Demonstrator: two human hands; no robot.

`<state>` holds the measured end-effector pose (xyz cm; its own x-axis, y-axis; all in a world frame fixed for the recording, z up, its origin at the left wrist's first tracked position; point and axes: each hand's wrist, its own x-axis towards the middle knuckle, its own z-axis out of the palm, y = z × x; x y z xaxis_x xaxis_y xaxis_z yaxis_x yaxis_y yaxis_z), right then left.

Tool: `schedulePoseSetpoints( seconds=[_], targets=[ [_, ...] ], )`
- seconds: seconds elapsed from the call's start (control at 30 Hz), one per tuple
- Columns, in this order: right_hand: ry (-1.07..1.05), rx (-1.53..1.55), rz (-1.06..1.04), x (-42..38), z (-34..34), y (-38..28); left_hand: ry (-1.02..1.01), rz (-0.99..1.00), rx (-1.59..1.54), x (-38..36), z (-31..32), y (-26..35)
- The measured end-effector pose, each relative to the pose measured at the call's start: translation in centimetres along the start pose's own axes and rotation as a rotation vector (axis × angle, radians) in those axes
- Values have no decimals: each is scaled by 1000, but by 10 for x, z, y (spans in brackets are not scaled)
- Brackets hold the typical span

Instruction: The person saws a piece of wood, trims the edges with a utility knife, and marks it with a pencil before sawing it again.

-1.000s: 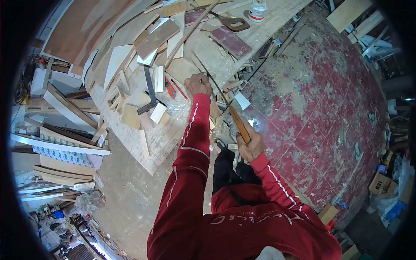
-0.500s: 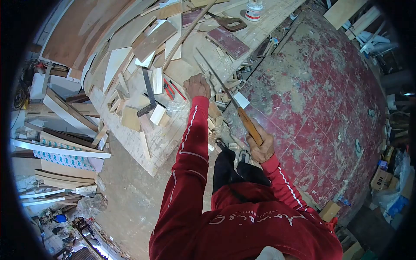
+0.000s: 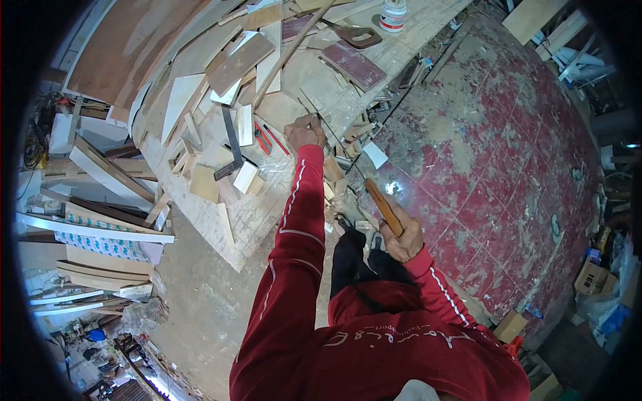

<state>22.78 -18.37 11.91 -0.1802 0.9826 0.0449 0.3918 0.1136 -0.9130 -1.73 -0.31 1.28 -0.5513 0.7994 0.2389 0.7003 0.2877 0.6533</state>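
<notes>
A hand saw (image 3: 383, 207) with a straight wooden handle is gripped in my right hand (image 3: 405, 235), off the bench edge and over the floor. Its blade shows only as a thin edge-on line running up to the bench beside my left hand. Curled down on the bench near its right edge is my left hand (image 3: 305, 131), close to a pale board (image 3: 279, 107). What lies beneath those fingers is hidden. Left of this hand are a red-handled tool (image 3: 262, 139), a thin red pencil-like stick (image 3: 275, 139) and a dark try square (image 3: 231, 140).
Offcuts and boards cover the workbench (image 3: 244, 230). Farther up lie a second saw (image 3: 358, 35), a maroon board (image 3: 353, 65) and a white tub (image 3: 392, 16). Wood scraps and a white piece (image 3: 375, 154) sit by the bench edge. Stacked strips (image 3: 100, 230) stand at left.
The saw has turned so its blade now appears edge-on, lying nearer my left hand. My right hand has drawn slightly back toward my body. My left hand stays almost in place.
</notes>
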Motion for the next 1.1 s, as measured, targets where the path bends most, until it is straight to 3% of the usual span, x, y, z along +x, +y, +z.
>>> schedulePoseSetpoints(
  seconds=[0.17,0.37,0.43,0.57,0.63,0.77,0.83,0.87,0.93,0.97,1.1],
  targets=[
    [53,14,-47,6,3,-2,11,-25,52,-2,0,4],
    [-109,17,165,33,13,-9,11,-63,2,-1,5,0],
    [37,42,-66,14,15,6,20,-75,16,2,9,-2],
    [56,63,-47,12,10,-1,26,-25,43,-1,6,-2],
    [-89,-31,178,32,13,-11,35,-1,30,-1,8,-4],
    [-171,76,257,25,12,-8,22,-6,26,1,9,-8],
    [34,67,-56,10,13,0,39,-7,20,3,11,-9],
    [30,65,-55,7,15,5,50,-5,13,2,11,-9],
    [39,35,18,12,17,-5,23,-25,-2,-2,11,-9],
    [-93,35,185,25,19,-4,5,-42,-15,-1,10,-8],
    [-113,-39,178,24,23,-1,18,-2,6,-3,5,-4]
  ],
)
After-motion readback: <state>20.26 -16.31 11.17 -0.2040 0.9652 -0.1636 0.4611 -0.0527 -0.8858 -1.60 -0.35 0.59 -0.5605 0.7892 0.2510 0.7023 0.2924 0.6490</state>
